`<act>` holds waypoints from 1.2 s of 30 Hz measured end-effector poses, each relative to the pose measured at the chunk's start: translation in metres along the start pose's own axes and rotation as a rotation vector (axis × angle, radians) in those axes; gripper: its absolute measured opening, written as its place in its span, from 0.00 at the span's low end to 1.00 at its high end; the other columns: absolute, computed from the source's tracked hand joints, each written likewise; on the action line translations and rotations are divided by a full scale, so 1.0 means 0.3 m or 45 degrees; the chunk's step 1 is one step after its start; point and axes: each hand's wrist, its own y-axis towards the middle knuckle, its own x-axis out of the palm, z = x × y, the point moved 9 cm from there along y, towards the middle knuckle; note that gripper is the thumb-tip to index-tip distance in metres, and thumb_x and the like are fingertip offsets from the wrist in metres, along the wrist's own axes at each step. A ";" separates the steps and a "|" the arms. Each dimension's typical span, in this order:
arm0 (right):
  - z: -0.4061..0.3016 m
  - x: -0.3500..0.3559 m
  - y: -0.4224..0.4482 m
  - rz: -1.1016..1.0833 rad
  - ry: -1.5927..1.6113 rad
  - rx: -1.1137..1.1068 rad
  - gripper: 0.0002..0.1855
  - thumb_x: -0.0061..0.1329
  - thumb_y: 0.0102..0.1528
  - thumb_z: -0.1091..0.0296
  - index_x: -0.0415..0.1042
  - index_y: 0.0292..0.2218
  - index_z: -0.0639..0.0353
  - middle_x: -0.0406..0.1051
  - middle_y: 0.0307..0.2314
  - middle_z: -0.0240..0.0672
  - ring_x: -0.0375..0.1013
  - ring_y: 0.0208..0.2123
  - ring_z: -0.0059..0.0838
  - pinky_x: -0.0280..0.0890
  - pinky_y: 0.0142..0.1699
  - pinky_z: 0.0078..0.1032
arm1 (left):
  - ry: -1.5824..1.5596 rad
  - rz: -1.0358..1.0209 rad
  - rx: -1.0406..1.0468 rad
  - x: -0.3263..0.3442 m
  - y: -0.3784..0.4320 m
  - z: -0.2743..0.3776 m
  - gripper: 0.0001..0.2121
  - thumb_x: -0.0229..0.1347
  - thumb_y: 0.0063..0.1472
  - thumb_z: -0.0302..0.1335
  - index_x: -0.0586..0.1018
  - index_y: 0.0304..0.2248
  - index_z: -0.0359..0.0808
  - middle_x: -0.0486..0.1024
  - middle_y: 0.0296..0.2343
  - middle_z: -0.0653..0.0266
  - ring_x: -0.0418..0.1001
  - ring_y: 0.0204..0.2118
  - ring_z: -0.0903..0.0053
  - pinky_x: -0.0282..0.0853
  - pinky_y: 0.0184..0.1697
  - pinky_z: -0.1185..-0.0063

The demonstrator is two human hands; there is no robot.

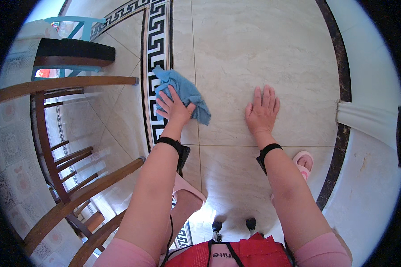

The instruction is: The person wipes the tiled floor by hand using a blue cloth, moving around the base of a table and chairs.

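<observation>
A crumpled blue cloth (182, 87) lies on the tiled floor (234, 53), partly covering the black-and-white Greek key border (156, 46). My left hand (176, 108) is palm down on top of it, fingers spread, the thumb pointing toward the cloth's right side. What is under the palm is hidden. To the right, my right hand (262, 111) is palm down at a pale floor tile with nothing in it, its fingers straight and slightly apart. Whether its whole palm touches the tile cannot be told. Black straps with small devices circle both wrists.
Wooden chair legs (117, 177) and a table with a patterned cover (11, 143) stand at the left. A light-blue chair (87, 30) is behind them. A dark baseboard (342, 66) edges the white wall at right. Two black-tipped legs (217, 226) stand near my body.
</observation>
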 end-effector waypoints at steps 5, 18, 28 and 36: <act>-0.010 -0.006 0.004 0.022 0.002 -0.002 0.32 0.48 0.52 0.60 0.65 0.58 0.53 0.57 0.61 0.44 0.52 0.65 0.45 0.46 0.66 0.52 | 0.057 -0.055 0.094 0.027 -0.049 -0.031 0.58 0.64 0.51 0.43 0.30 0.67 0.47 0.23 0.67 0.45 0.21 0.69 0.45 0.25 0.65 0.45; 0.004 -0.003 0.012 -0.009 -0.012 0.016 0.31 0.47 0.54 0.58 0.64 0.58 0.53 0.56 0.61 0.44 0.52 0.65 0.44 0.44 0.67 0.52 | 0.165 -0.202 -0.003 0.171 -0.300 -0.210 0.61 0.67 0.49 0.39 0.27 0.67 0.49 0.21 0.66 0.42 0.21 0.69 0.43 0.29 0.65 0.44; -0.004 -0.010 0.015 -0.058 0.018 -0.002 0.32 0.47 0.55 0.59 0.63 0.59 0.57 0.55 0.61 0.48 0.51 0.64 0.48 0.45 0.66 0.53 | 0.135 -0.071 0.066 -0.011 0.072 0.042 0.56 0.61 0.55 0.45 0.27 0.67 0.50 0.22 0.66 0.39 0.21 0.67 0.38 0.26 0.64 0.42; -0.017 -0.014 0.023 -0.090 0.030 -0.010 0.31 0.47 0.54 0.61 0.62 0.59 0.58 0.54 0.61 0.49 0.51 0.65 0.49 0.45 0.66 0.54 | 0.058 0.022 -0.009 -0.165 0.369 0.243 0.53 0.57 0.56 0.51 0.31 0.68 0.52 0.24 0.67 0.43 0.21 0.68 0.42 0.23 0.65 0.44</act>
